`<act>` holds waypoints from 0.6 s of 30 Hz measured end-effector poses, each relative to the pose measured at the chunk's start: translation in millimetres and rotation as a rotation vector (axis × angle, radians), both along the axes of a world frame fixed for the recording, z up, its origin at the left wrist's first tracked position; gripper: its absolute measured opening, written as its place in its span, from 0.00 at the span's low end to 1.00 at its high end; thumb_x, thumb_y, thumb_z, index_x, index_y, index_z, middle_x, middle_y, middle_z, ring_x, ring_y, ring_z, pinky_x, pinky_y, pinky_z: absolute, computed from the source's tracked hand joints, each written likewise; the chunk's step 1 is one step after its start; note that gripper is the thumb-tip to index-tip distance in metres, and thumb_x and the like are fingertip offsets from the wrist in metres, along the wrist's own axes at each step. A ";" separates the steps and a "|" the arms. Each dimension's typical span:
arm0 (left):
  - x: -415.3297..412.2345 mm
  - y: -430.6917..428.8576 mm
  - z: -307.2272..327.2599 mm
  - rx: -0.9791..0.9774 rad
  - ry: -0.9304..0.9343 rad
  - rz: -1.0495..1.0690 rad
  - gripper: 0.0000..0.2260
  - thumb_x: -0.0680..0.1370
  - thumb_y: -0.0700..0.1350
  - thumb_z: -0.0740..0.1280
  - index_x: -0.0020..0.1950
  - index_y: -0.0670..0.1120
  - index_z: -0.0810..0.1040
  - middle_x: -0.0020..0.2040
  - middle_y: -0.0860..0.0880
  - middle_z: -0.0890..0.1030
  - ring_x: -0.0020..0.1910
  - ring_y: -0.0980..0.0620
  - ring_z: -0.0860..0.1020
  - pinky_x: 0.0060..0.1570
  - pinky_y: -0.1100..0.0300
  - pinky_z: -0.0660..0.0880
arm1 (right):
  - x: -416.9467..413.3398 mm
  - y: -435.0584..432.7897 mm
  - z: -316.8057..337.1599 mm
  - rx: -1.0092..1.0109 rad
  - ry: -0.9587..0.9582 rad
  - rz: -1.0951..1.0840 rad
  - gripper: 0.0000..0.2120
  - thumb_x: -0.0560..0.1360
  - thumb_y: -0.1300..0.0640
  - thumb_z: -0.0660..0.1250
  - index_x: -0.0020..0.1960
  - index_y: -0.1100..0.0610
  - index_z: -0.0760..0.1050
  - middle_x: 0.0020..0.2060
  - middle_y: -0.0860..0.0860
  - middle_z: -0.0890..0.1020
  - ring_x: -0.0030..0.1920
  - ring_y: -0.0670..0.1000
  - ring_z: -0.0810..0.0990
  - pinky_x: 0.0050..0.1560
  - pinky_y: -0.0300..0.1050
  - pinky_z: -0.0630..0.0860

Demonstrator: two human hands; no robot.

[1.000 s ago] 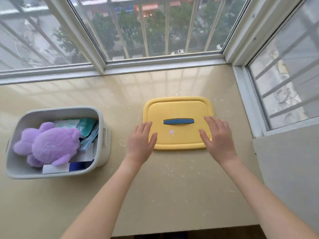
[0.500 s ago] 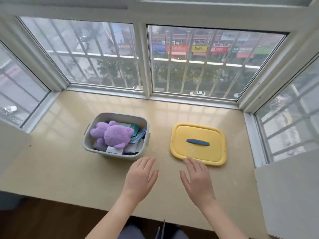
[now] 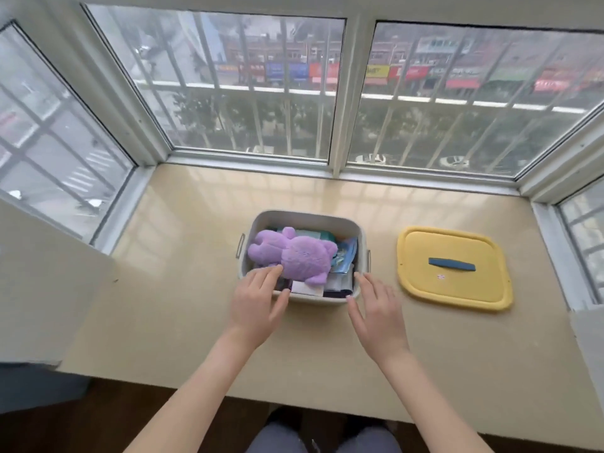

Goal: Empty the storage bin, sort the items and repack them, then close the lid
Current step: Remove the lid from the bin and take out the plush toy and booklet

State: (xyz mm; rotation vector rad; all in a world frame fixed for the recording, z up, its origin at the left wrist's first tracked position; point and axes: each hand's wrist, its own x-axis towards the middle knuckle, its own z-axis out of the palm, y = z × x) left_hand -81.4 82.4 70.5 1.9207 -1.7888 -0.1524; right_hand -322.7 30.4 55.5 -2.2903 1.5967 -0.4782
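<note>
A grey storage bin (image 3: 327, 220) stands open in the middle of the beige sill. A purple plush toy (image 3: 295, 255) lies on top of its contents, with teal packets (image 3: 343, 255) and white boxes (image 3: 305, 287) under and beside it. The yellow lid (image 3: 457, 289) with a blue handle (image 3: 452, 265) lies flat to the right of the bin. My left hand (image 3: 256, 302) is open over the bin's near left corner, fingertips close to the plush toy. My right hand (image 3: 376, 305) is open at the bin's near right corner, holding nothing.
The beige sill (image 3: 163, 305) is enclosed by window frames at the back (image 3: 336, 168) and on both sides. A white wall edge (image 3: 585, 338) juts in at the right. The sill's front edge runs just under my forearms.
Both hands left the yellow lid and moved left to the bin's near corners. The head pulled back and turned, so the bin now sits in the centre of view.
</note>
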 end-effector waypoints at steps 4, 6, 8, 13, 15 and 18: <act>37.1 -28.3 -7.2 0.056 -0.065 -0.055 0.25 0.75 0.55 0.62 0.69 0.44 0.73 0.64 0.42 0.77 0.62 0.39 0.74 0.61 0.45 0.70 | 26.9 -13.2 0.5 0.006 0.067 -0.057 0.27 0.76 0.45 0.58 0.71 0.56 0.69 0.66 0.62 0.73 0.65 0.63 0.72 0.63 0.58 0.70; 45.1 -44.9 -15.7 0.082 -0.043 -0.075 0.25 0.75 0.55 0.62 0.69 0.45 0.73 0.65 0.40 0.76 0.63 0.37 0.73 0.62 0.43 0.70 | 34.8 -22.3 -3.8 0.024 0.091 -0.079 0.27 0.75 0.46 0.59 0.71 0.56 0.70 0.65 0.62 0.74 0.64 0.65 0.72 0.62 0.59 0.71; 47.6 -61.8 -25.6 0.096 -0.026 -0.116 0.26 0.74 0.54 0.62 0.69 0.44 0.73 0.64 0.39 0.76 0.63 0.37 0.73 0.63 0.43 0.70 | 39.2 -33.2 -14.9 0.035 0.096 -0.073 0.26 0.76 0.47 0.58 0.69 0.58 0.71 0.63 0.62 0.75 0.62 0.64 0.74 0.62 0.58 0.72; 52.8 -105.6 -78.0 0.268 -0.071 -0.209 0.35 0.68 0.51 0.67 0.74 0.49 0.62 0.70 0.42 0.70 0.69 0.39 0.68 0.65 0.42 0.67 | 47.5 -69.2 -65.0 0.164 0.029 -0.109 0.22 0.78 0.54 0.60 0.70 0.62 0.70 0.63 0.62 0.75 0.62 0.62 0.74 0.62 0.55 0.73; 55.1 -119.1 -98.9 0.341 -0.097 -0.223 0.40 0.64 0.51 0.69 0.75 0.50 0.60 0.71 0.43 0.69 0.71 0.39 0.66 0.67 0.42 0.65 | 50.2 -84.0 -88.1 0.226 0.034 -0.110 0.23 0.78 0.58 0.63 0.72 0.61 0.68 0.64 0.61 0.73 0.62 0.61 0.74 0.59 0.54 0.75; 59.5 -135.5 -122.3 0.397 -0.113 -0.238 0.43 0.61 0.51 0.73 0.75 0.49 0.65 0.73 0.46 0.69 0.72 0.39 0.65 0.69 0.42 0.63 | 55.3 -99.9 -113.8 0.314 0.039 -0.127 0.24 0.78 0.60 0.62 0.73 0.59 0.65 0.63 0.59 0.72 0.57 0.60 0.75 0.53 0.51 0.74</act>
